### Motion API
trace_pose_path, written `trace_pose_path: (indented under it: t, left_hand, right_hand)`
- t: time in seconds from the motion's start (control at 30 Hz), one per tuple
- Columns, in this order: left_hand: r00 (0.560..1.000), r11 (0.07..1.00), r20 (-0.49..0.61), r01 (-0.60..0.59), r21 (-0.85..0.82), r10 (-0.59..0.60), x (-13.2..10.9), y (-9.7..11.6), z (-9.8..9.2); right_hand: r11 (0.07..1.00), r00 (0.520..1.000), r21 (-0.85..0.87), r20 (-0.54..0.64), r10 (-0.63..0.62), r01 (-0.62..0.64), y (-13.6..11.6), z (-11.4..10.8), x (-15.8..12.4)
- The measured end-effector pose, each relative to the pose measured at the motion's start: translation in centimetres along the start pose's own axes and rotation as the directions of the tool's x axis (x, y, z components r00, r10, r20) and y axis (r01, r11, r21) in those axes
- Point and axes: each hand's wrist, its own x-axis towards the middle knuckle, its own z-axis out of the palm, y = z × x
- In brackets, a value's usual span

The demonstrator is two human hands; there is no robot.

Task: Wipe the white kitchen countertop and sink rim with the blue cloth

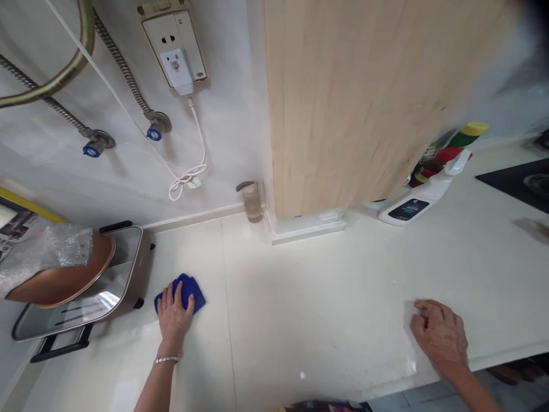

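White countertop (309, 297) fills most of what we see, running to the wall and to a pale wooden cabinet side (343, 103). At far left, a steel appliance (124, 274) with a copper-coloured pan (64, 274) resting on it. By the cabinet foot, a white spray bottle (418, 197) lies tilted. Our hands are well apart. Left hand (174, 315) lies flat, fingers spread, pressing a blue cloth (189, 289) onto the counter just beside the appliance. Right hand (441, 335) rests near the counter's front edge, fingers curled, holding nothing. Small soap dispenser (251, 201) stands against the wall.
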Motion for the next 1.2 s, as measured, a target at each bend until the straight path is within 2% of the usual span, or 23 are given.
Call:
trace_pose_path:
  t: [0.1,0.2,0.33,0.5,0.7,0.83,0.97,1.07,1.2]
  left_hand:
    - [0.996,0.996,0.005,0.093,0.015,-0.093,3.6,-1.1,0.5]
    - [0.993,0.992,0.009,0.12,0.028,-0.12,6.5,-1.8,1.2]
    - [0.988,0.988,-0.007,0.152,0.038,-0.152,9.9,-1.2,2.2]
    - [0.989,0.989,-0.03,0.147,0.027,-0.147,14.1,1.6,3.8]
    - [0.998,0.998,-0.011,0.059,-0.006,-0.059,17.7,7.5,5.7]
    - [1.0,0.999,0.022,-0.008,-0.049,0.009,18.1,12.2,6.4]
    - [0.993,0.987,0.045,-0.1,-0.123,0.107,16.8,15.8,6.2]
    - [0.984,0.971,0.036,-0.165,-0.175,0.174,14.9,17.2,5.7]
    - [0.974,0.955,0.026,-0.215,-0.204,0.225,11.4,17.8,4.8]
  right_hand:
    - [1.0,1.0,-0.013,0.015,0.007,-0.007,-0.1,-0.2,0.0]
    - [0.999,1.0,-0.036,0.023,0.013,-0.012,-0.3,-0.4,0.0]
    - [0.999,0.999,-0.04,0.04,0.023,-0.022,-0.3,-0.5,-0.2]
    - [0.999,0.998,-0.037,0.046,0.037,-0.035,-0.4,-0.6,-0.1]
    - [0.997,0.996,-0.056,0.074,0.053,-0.049,-0.2,-0.5,0.0]
    - [0.997,0.997,-0.058,0.062,0.045,-0.041,0.0,-0.3,-0.1]
    - [0.999,0.999,-0.04,0.047,0.018,-0.016,-0.1,-0.2,-0.1]
    - [0.999,1.0,-0.035,0.02,-0.005,0.006,0.0,0.0,0.0]
    - [0.999,0.999,-0.023,-0.015,-0.033,0.033,0.1,0.1,0.1]
